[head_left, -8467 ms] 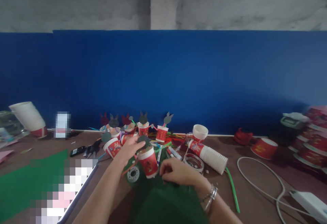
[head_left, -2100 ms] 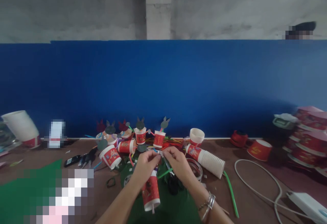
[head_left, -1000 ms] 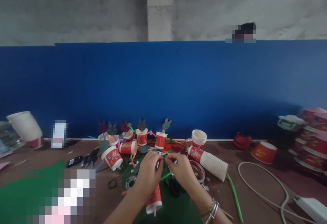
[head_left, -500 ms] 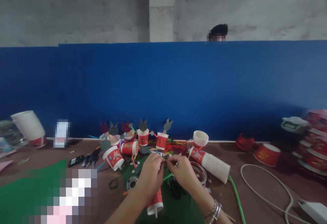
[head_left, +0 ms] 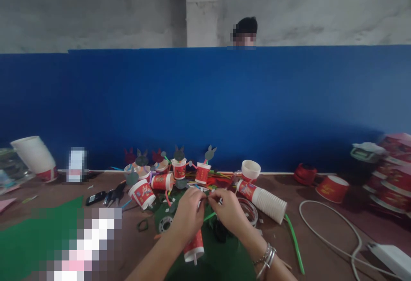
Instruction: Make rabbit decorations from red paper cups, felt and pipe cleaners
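My left hand (head_left: 192, 208) and my right hand (head_left: 225, 206) come together at the middle of the table, fingertips pinched and almost touching. Whatever lies between the fingers is too small or hidden to name. Under my left hand a red paper cup (head_left: 194, 246) lies tilted with its white base toward me and a thin stick poking out of it. A green strip (head_left: 209, 217) shows between my hands. Just beyond stand red cups with grey animal-head cutouts, such as a cup figure (head_left: 179, 168) and another cup (head_left: 203, 173). A roll of tape (head_left: 165, 224) sits left of my left hand.
A stack of paper cups (head_left: 266, 204) lies to the right, near a white cable (head_left: 345, 219) and a red tub (head_left: 332, 188). Keys (head_left: 111, 196) and green paper (head_left: 48, 225) are at left. A blue partition (head_left: 205, 101) rises behind, with a person's head (head_left: 247, 31) above it.
The view has shifted slightly, so the table things sit a little higher. My hands stay pinched together in nearly the same place. The person behind the partition has moved left.
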Motion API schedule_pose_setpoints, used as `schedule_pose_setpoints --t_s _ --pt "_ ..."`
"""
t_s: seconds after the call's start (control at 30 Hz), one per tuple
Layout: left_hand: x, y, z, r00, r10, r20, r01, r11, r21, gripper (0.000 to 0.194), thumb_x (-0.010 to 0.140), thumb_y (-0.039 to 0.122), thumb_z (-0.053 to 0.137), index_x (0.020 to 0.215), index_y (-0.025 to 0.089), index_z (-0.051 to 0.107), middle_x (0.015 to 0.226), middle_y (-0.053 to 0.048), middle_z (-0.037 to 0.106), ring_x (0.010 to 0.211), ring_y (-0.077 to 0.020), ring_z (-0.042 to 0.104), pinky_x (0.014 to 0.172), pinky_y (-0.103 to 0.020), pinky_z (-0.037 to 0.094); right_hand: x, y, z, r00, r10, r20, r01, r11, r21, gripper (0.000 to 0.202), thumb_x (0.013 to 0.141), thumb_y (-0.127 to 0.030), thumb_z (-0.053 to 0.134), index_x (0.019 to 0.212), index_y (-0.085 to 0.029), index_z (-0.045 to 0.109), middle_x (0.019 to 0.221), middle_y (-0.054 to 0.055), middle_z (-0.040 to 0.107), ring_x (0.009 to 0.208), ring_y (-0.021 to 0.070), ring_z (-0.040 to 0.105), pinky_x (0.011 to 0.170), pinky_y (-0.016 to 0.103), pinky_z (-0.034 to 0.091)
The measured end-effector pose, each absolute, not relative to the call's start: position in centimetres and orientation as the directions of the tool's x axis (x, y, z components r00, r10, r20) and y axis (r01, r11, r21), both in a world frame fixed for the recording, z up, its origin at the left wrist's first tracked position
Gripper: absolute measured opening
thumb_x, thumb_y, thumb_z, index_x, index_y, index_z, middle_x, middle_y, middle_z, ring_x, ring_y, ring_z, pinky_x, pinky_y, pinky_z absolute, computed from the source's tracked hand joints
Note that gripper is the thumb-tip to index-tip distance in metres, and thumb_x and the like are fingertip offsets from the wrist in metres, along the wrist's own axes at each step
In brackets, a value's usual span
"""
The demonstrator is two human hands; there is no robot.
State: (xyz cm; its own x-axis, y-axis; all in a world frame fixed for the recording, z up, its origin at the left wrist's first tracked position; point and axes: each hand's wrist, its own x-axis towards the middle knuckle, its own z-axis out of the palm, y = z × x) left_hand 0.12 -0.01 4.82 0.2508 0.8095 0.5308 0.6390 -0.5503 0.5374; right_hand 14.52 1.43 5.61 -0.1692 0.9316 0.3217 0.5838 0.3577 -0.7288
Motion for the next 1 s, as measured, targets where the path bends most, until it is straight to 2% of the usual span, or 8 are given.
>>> schedule_pose_setpoints --t_s 0.23,0.5,0.63,0.87,1.0 --pt "0.19 0.17 4.65 0.243 0.816 0.525 0.616 -0.548 0.566 0.019 0.080 0.009 0.045 0.080 0.018 0.061 0.084 -0.006 0.061 0.084 -0.0209 0.055 0.076 -0.033 0.045 14.24 1.34 5.18 -0.134 0.912 0.387 0.636 0.379 -0.672 0.016 0.070 -0.013 0.048 0.059 -0.016 0.060 0.063 0.003 0.061 0.064 0.0157 0.054 0.061 0.023 0.038" --pt "-0.23 0.54 4.93 0.212 0.839 0.502 0.568 -0.524 0.635 0.015 0.080 0.013 0.047 0.081 0.018 0.061 0.084 -0.005 0.063 0.082 -0.0193 0.057 0.075 -0.031 0.045 14.61 1.47 5.89 -0.165 0.930 0.330 0.567 0.363 -0.740 0.018 0.074 -0.020 0.050 0.067 -0.015 0.066 0.067 0.004 0.065 0.066 0.0166 0.057 0.064 0.023 0.040" --pt "-0.26 0.43 5.12 0.213 0.841 0.497 0.582 -0.518 0.627 0.014 0.080 0.014 0.048 0.079 0.018 0.061 0.082 -0.005 0.063 0.081 -0.0194 0.057 0.074 -0.031 0.045 14.91 1.37 6.05 -0.200 0.926 0.319 0.552 0.376 -0.745 0.018 0.075 -0.021 0.052 0.067 -0.016 0.067 0.067 0.003 0.065 0.066 0.0163 0.057 0.064 0.023 0.040" --pt "-0.18 0.24 5.21 0.237 0.839 0.489 0.612 -0.520 0.596 0.015 0.078 0.012 0.047 0.077 0.018 0.060 0.082 -0.005 0.062 0.081 -0.0197 0.056 0.074 -0.031 0.044 14.71 1.25 5.94 -0.212 0.903 0.374 0.618 0.420 -0.664 0.020 0.074 -0.015 0.050 0.063 -0.016 0.066 0.064 0.003 0.064 0.064 0.0148 0.055 0.063 0.023 0.039" --pt "-0.23 0.25 5.27 0.235 0.836 0.495 0.605 -0.524 0.599 0.015 0.079 0.012 0.048 0.079 0.018 0.061 0.082 -0.005 0.062 0.081 -0.0193 0.057 0.074 -0.031 0.045 14.73 1.39 5.90 -0.210 0.905 0.369 0.597 0.418 -0.685 0.019 0.074 -0.016 0.051 0.063 -0.015 0.067 0.065 0.003 0.065 0.064 0.0150 0.056 0.063 0.022 0.039"
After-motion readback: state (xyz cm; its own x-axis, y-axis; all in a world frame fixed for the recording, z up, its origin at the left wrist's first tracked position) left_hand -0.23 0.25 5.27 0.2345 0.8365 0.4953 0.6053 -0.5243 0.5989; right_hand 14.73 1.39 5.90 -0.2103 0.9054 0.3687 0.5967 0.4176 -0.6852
